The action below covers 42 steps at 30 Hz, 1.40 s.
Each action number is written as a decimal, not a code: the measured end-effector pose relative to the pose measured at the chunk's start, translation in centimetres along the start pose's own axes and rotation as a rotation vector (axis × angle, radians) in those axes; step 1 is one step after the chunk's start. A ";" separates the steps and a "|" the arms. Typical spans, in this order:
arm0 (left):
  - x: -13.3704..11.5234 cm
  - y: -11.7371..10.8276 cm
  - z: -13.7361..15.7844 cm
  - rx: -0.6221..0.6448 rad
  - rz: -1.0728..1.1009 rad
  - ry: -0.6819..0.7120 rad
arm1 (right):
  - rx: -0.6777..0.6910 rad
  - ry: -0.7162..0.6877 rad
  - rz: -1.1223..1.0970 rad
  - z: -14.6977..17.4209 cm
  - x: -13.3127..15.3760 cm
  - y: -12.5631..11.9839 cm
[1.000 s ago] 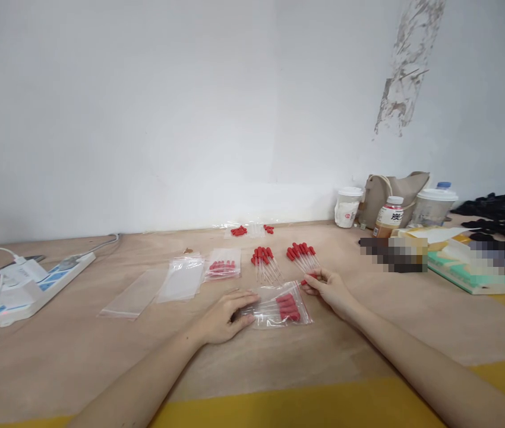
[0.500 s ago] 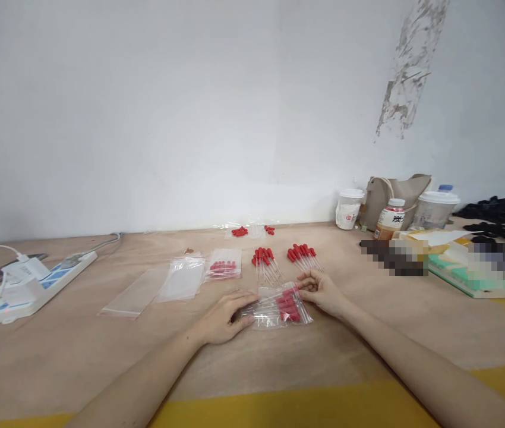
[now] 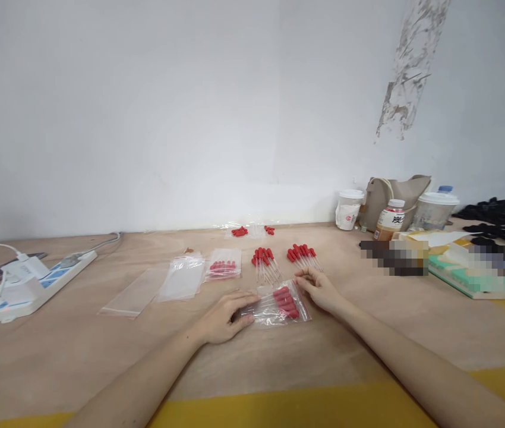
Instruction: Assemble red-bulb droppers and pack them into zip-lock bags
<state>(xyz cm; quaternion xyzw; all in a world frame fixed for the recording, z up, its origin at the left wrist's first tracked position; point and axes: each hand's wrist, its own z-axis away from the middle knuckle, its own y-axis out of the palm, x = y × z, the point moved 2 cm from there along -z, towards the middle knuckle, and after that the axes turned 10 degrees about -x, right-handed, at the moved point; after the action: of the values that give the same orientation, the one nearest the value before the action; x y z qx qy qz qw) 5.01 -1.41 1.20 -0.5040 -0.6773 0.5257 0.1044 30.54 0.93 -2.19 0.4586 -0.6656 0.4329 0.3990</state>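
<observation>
A clear zip bag [image 3: 267, 318] lies on the table in front of me, with several red-bulbed droppers [image 3: 286, 302] inside, bulbs toward the right. My left hand [image 3: 228, 316] grips the bag's left end between thumb and fingers. At its upper right corner, by the zip edge, my right hand [image 3: 319, 289] pinches the plastic. Just beyond lie two loose bunches of droppers, a left bunch [image 3: 265, 261] and a right bunch [image 3: 302, 255], bulbs pointing away from me. A filled bag [image 3: 224, 265] with red bulbs showing sits left of them.
Flat clear bags [image 3: 181, 278] and one separate bag [image 3: 128, 294] lie to the left, near a power strip [image 3: 63, 273]. Loose red bulbs [image 3: 239, 231] rest by the wall. A cup [image 3: 349, 209], bottle [image 3: 390, 221], handbag [image 3: 375, 199] and green box [image 3: 469, 276] stand right.
My right hand has closed in along the bag's zip edge at its upper corner. The droppers now lie fully within the bag. My left hand has stayed in place.
</observation>
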 end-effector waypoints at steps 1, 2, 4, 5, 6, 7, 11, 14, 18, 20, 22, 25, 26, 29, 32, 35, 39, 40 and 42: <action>0.0 0.0 0.0 0.005 0.000 0.000 | -0.041 -0.005 0.056 -0.2 -0.1 0.0; 0.0 0.0 0.0 0.010 0.001 0.003 | -0.066 -0.010 0.113 -0.4 -0.1 0.0; 0.1 0.1 0.0 0.018 0.002 0.009 | -0.037 -0.016 0.215 -0.6 -0.2 0.3; 0.1 0.1 -0.1 0.019 0.004 0.011 | -0.008 -0.018 0.256 -0.7 -0.2 0.5; 0.1 0.1 -0.1 0.019 0.007 0.012 | 0.020 -0.019 0.285 -0.7 -0.1 0.6; 0.1 0.1 -0.1 0.019 0.012 0.013 | 0.040 -0.018 0.298 -0.7 0.0 0.7; 0.1 0.0 -0.2 0.012 0.064 -0.015 | 0.102 0.077 0.120 -0.1 0.7 0.8; 0.3 -0.3 -0.3 -0.012 0.144 -0.084 | 0.178 0.297 -0.226 0.6 1.4 0.8; 0.6 -0.9 -0.5 -0.220 0.155 -0.207 | 0.088 0.476 -0.577 1.0 2.3 0.7; 0.5 -1.0 -0.4 -0.305 0.176 -0.348 | 0.043 0.475 -0.650 1.0 2.5 0.6; 0.2 -0.7 -0.3 -0.270 0.335 -0.511 | 0.059 0.462 -0.680 1.0 2.8 0.6; -1.1 0.3 -0.4 -0.138 0.774 -0.663 | 0.125 0.423 -0.673 1.4 3.2 1.0; -1.6 0.7 -0.5 -0.114 0.918 -0.682 | 0.149 0.416 -0.672 1.6 3.3 1.3; -2.5 1.8 -1.0 -0.113 1.186 -0.693 | 0.237 0.430 -0.688 2.8 3.5 2.1; -2.3 2.6 -1.3 -0.236 1.223 -0.729 | 0.365 0.438 -0.664 3.9 3.8 2.9; -1.7 2.1 -1.0 -0.404 1.143 -0.804 | 0.501 0.383 -0.528 4.3 4.1 3.1; -1.0 -1.0 -1.2 -0.439 0.941 -0.831 | 0.394 0.297 -0.358 3.2 3.6 1.8; -0.6 -1.9 -1.6 -0.404 0.896 -0.819 | 0.332 0.290 -0.333 2.8 3.3 1.3; 0.5 -3.6 -2.8 -0.395 0.805 -0.791 | 0.237 0.290 -0.300 2.1 2.6 0.5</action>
<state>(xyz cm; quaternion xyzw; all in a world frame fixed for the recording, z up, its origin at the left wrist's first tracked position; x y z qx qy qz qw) 4.56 0.90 5.17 -0.4970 -0.5054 0.5358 -0.4588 29.12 -1.62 -0.53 0.5291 -0.4702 0.5051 0.4937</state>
